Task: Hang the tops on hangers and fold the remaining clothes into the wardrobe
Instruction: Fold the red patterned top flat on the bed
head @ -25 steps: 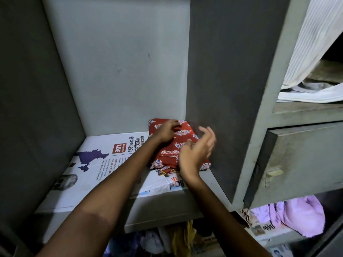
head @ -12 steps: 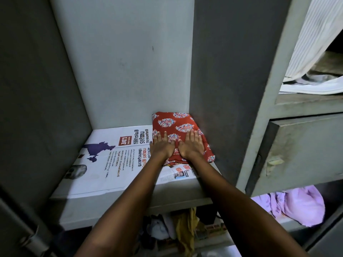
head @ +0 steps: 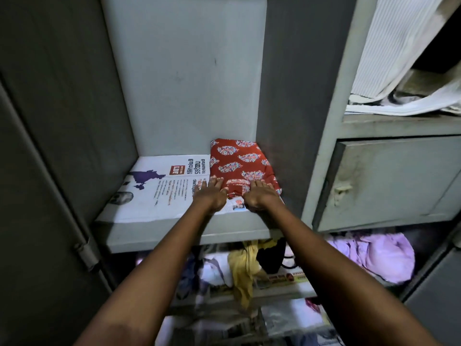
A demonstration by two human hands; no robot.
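Note:
A folded red garment with a pale paisley print (head: 239, 163) lies in the back right corner of a grey wardrobe shelf (head: 189, 233), on a sheet of newspaper (head: 159, 191). My left hand (head: 210, 196) lies flat with straight fingers at the garment's near left edge, partly on the newspaper. My right hand (head: 260, 197) lies flat on the garment's near right edge. Neither hand grips the cloth.
The grey side wall (head: 287, 96) stands right of the garment. A shut metal locker door (head: 389, 181) is further right, with white striped cloth (head: 399, 58) above it. Below the shelf lie yellow (head: 243, 270), black and lilac clothes (head: 376, 258). The wardrobe door (head: 37, 196) is at left.
A second ago my hands were raised over the garment; then they pressed flat on its middle. Now both have slid back to its near edge, and the view has pulled away.

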